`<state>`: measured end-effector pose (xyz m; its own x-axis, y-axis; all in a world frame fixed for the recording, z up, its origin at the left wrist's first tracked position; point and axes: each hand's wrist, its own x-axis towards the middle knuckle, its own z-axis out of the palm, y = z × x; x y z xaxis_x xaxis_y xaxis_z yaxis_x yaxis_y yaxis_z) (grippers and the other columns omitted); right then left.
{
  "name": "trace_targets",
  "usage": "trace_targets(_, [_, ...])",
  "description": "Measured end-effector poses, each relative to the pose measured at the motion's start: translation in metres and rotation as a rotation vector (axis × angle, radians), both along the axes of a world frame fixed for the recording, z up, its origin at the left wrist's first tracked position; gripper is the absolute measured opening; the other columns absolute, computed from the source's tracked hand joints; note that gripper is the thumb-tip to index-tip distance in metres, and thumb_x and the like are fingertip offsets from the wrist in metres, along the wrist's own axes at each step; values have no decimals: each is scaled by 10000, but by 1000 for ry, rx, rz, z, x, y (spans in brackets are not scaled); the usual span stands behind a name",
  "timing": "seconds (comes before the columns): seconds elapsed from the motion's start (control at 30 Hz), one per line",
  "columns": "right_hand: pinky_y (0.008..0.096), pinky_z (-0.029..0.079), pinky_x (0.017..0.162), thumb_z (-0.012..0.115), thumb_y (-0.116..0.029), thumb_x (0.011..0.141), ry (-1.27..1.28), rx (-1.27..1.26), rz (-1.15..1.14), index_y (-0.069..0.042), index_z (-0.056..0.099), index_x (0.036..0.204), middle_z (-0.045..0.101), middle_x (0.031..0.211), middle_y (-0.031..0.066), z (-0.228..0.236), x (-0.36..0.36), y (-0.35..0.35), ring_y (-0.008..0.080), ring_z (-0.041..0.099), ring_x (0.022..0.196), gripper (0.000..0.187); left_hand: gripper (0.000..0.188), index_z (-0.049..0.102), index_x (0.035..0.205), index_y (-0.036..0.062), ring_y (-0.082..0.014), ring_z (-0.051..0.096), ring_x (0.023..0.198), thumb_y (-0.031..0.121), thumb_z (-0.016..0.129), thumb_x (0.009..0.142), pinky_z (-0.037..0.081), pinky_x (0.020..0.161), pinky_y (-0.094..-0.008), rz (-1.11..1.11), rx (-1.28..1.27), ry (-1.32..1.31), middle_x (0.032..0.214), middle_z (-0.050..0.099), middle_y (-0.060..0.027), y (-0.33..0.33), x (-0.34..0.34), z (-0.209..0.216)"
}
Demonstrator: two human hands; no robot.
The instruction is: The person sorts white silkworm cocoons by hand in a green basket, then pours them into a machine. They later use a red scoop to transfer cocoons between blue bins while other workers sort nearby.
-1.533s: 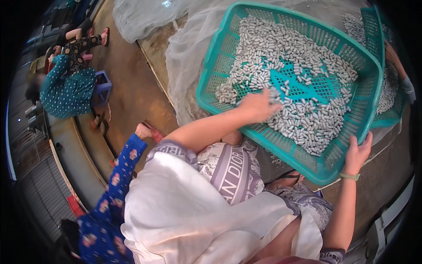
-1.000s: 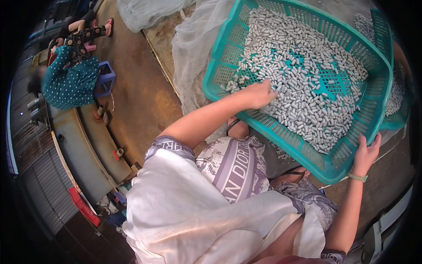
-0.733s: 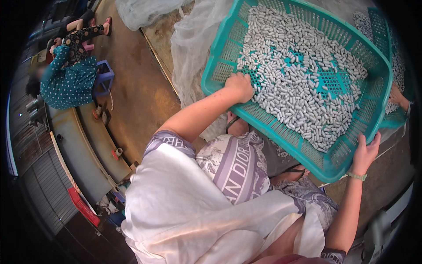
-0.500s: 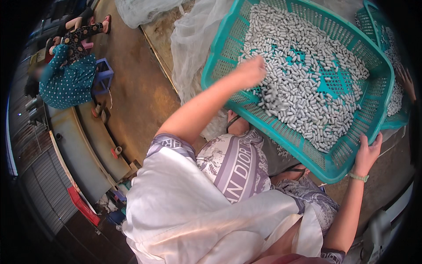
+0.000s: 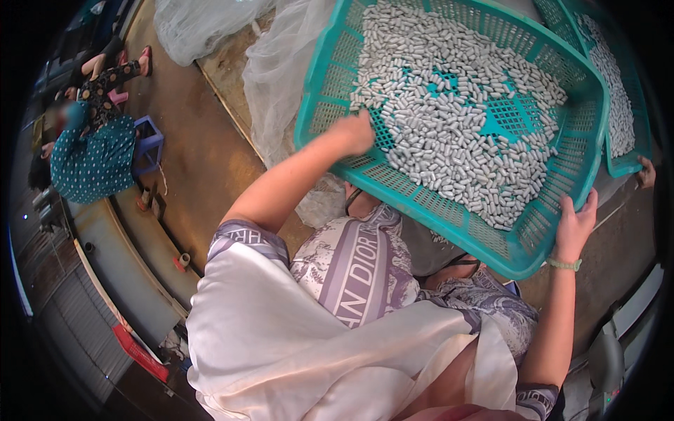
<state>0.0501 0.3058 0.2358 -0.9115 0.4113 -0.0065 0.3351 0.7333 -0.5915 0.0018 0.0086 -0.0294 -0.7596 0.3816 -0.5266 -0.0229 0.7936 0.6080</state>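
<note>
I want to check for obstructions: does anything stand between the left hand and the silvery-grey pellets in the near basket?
Nothing visible does. The left hand reaches over the near-left rim of the green basket, and the closest pellets lie right beside it.

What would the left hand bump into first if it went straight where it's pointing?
Probably the small grey-white pieces in the green basket. The left hand points up and right in the picture, toward them, though its height above them is hard to tell.
</note>
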Motion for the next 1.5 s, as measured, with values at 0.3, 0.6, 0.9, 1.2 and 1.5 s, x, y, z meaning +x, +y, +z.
trace_targets(0.3, [230,413,747,523,19,710,3,0,0,58,466,1033,560,931,90,2,-20,17,123,529,829,330,591,331,1263,102,-347,503,960,222,606,754,395,854,-410,-136,815,-197,1202,400,-210,38,-18,67])
trace_targets(0.6, [228,413,683,519,8,686,12,56,-47,39,482,978,560,855,64,1,-26,12,102,511,749,296,594,398,1238,422,-283,193,1302,424,617,686,91,1019,-579,-829,794,998,1410,232,-11,121,-44,45])
trace_targets(0.9, [228,414,664,511,15,696,31,-2,-17,55,472,997,565,866,69,3,-34,14,106,516,746,306,463,366,1266,392,-272,224,1284,470,457,819,168,1002,-555,-281,398,1180,1378,288,-7,159,-151,41])
trace_targets(1.2, [241,421,694,515,15,683,-2,105,-25,56,473,996,573,870,95,4,-32,29,121,531,773,318,446,420,1221,411,-223,216,1294,535,435,793,92,1017,-585,-788,882,921,1379,292,53,183,-25,82])
trace_targets(1.5, [251,415,741,509,12,681,-5,70,7,63,473,999,576,884,104,-2,-34,20,144,542,816,325,482,387,1265,364,-200,228,1293,478,467,803,133,1003,-569,-293,266,1195,1390,282,32,137,-144,20])
